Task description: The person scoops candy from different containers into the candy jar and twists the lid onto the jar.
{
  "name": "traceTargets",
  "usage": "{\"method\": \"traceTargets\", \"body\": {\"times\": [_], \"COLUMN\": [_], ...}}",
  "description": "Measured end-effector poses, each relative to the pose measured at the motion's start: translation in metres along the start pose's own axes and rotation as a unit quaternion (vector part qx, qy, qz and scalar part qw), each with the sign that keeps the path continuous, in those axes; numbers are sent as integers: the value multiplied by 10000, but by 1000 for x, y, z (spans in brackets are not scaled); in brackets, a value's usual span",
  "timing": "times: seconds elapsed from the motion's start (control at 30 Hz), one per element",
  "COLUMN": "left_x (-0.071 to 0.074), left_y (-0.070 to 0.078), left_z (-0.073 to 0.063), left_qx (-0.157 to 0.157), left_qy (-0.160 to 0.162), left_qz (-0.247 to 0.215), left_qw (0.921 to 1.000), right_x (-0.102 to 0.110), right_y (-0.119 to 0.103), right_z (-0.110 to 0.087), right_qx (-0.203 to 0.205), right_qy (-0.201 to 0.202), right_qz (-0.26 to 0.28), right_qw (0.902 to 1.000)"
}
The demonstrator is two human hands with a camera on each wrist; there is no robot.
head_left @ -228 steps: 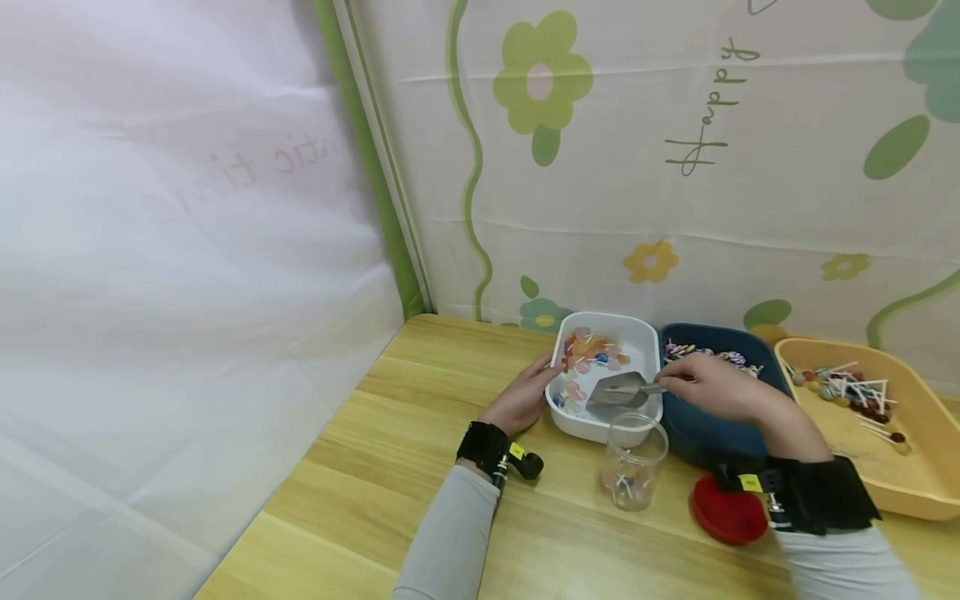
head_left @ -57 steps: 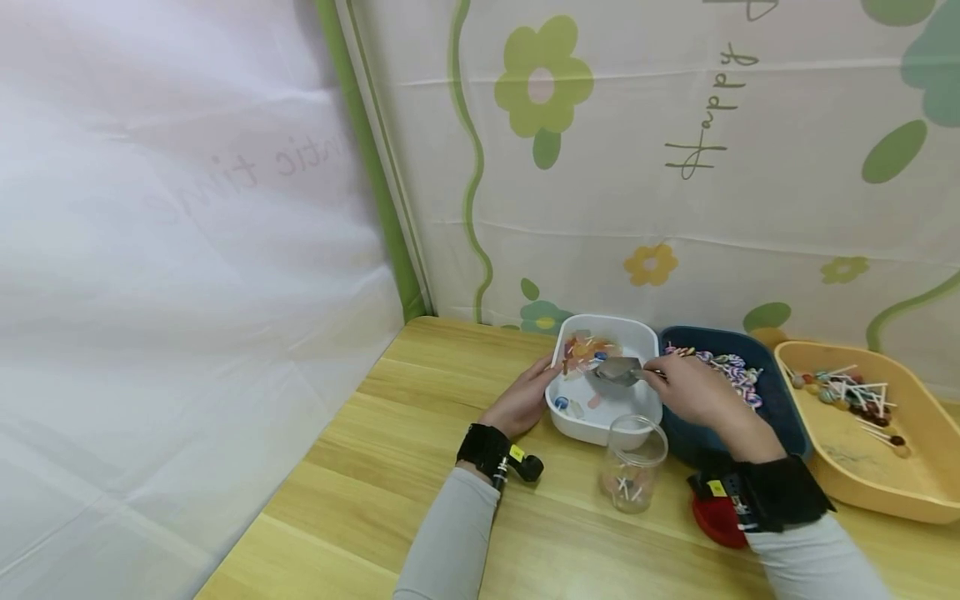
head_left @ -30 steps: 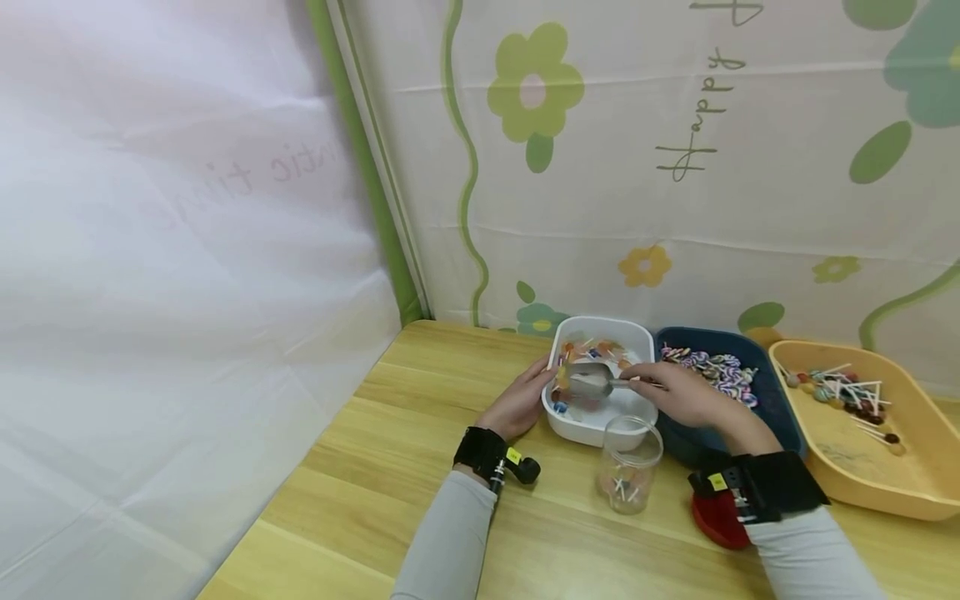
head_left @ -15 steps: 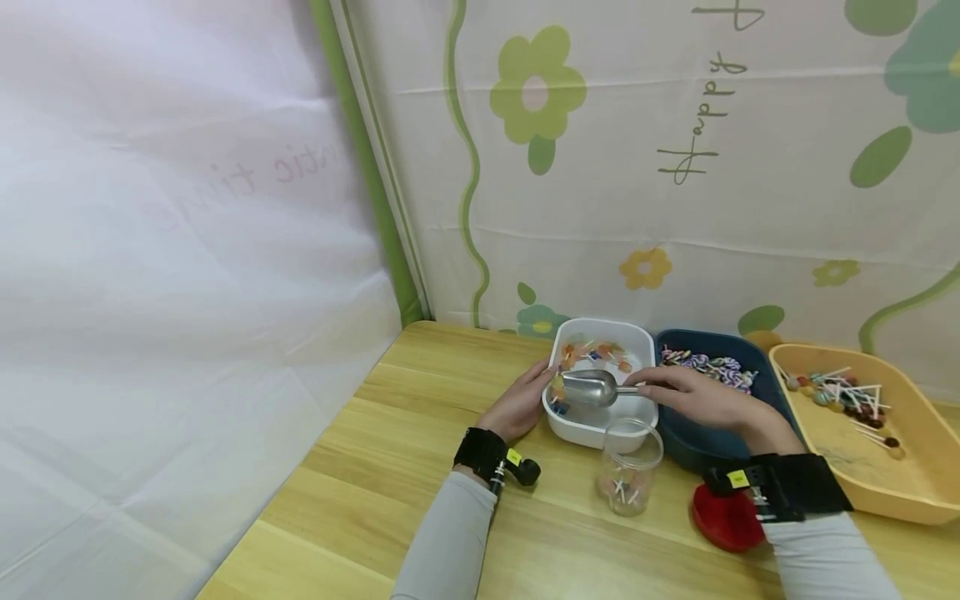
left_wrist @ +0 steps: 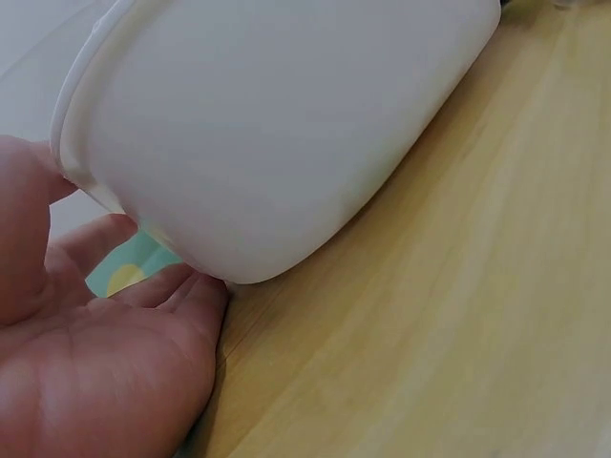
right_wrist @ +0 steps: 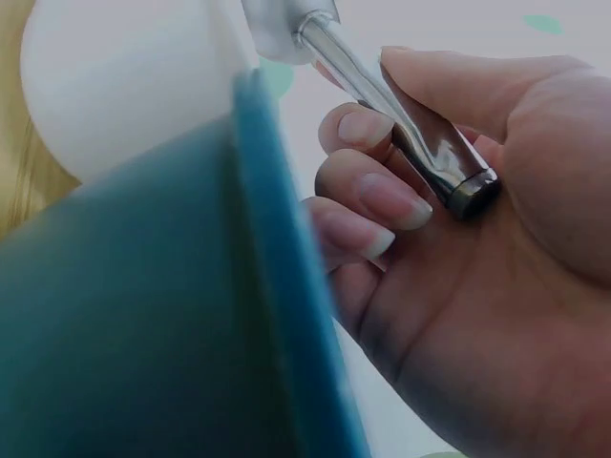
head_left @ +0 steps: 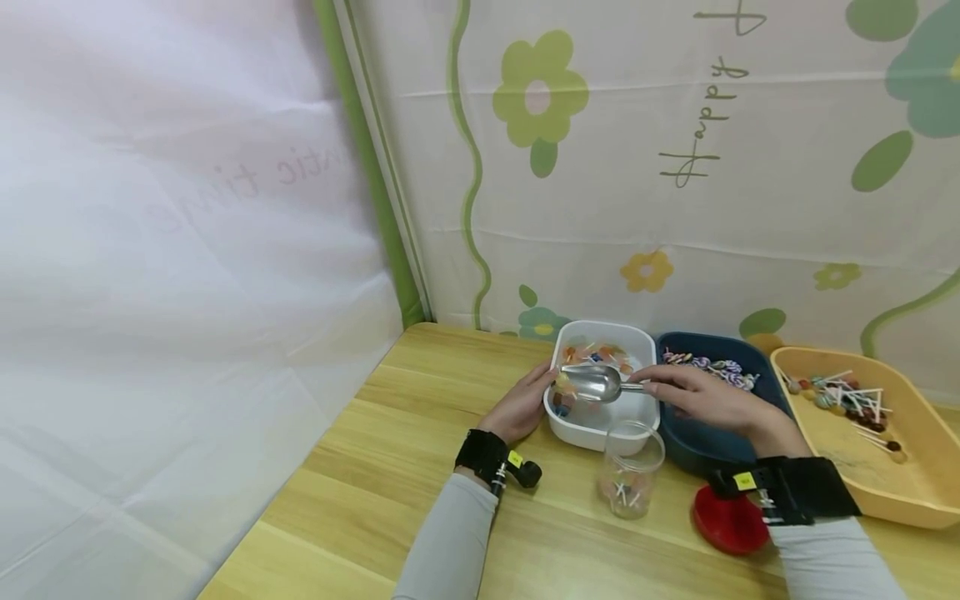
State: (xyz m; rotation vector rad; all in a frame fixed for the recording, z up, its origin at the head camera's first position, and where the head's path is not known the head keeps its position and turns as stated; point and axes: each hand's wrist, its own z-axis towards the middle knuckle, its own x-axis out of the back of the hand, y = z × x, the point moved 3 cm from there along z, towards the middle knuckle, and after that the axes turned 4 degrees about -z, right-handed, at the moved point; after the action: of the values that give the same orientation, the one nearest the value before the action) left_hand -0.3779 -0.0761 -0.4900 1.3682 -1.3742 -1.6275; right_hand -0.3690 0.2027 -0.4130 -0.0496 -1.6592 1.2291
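My left hand (head_left: 517, 406) holds the left side of a white plastic bin (head_left: 641, 408), thumb at the rim and fingers against the outer wall. Wrapped lollipops (head_left: 596, 354) lie along the bin's back and left. My right hand (head_left: 708, 400) grips the handle of a metal scoop (head_left: 596, 383), whose bowl is over the left part of the bin; the right wrist view shows fingers curled round the handle (right_wrist: 410, 114). A few lollipops are by the scoop's tip; how many it carries is unclear. In front stands a clear plastic cup (head_left: 632, 467) with several lollipops inside.
A dark blue bin (head_left: 693, 442) of swirl-wrapped candies stands right of the white one. Beyond it is a yellow bin (head_left: 922, 467) with lollipops. A red lid (head_left: 727, 521) lies near my right wrist. A printed curtain (head_left: 570, 208) hangs behind the table.
The scoop has moved from the right of the white bin to its left side, and its bowl has turned. Some lollipops have shifted. My left hand stays on the bin.
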Motion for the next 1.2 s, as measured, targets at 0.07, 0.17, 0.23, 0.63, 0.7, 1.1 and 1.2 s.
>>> {"method": "traceTargets", "body": {"times": [0.07, 0.17, 0.23, 0.63, 0.7, 1.1, 1.2], "left_x": [0, 1, 0, 0, 0, -1, -2], "left_y": [0, 0, -1, 1, 1, -2, -1], "left_z": [0, -1, -1, -1, -1, 0, 0], "left_qx": [10, 15, 9, -94, -81, 8, 8], "left_qy": [41, 53, 33, -243, -242, -55, -18], "left_qz": [-18, -22, 9, -60, -61, -138, -152], "left_qw": [10000, 10000, 10000, 9996, 9997, 9999, 9999], "right_x": [1, 3, 5, 20, 26, 63, 68], "right_y": [-1, -4, -5, -4, -6, -34, -40], "right_z": [-1, -3, -4, -11, -16, -61, -71], "right_qx": [15, 16, 14, 365, 481, 952, 873], "right_qy": [85, 204, 282, 623, 687, 1022, 1104], "right_qz": [-25, -64, -87, 103, 113, 43, 29], "right_qw": [10000, 9998, 9996, 9973, 9964, 9902, 9900]}}
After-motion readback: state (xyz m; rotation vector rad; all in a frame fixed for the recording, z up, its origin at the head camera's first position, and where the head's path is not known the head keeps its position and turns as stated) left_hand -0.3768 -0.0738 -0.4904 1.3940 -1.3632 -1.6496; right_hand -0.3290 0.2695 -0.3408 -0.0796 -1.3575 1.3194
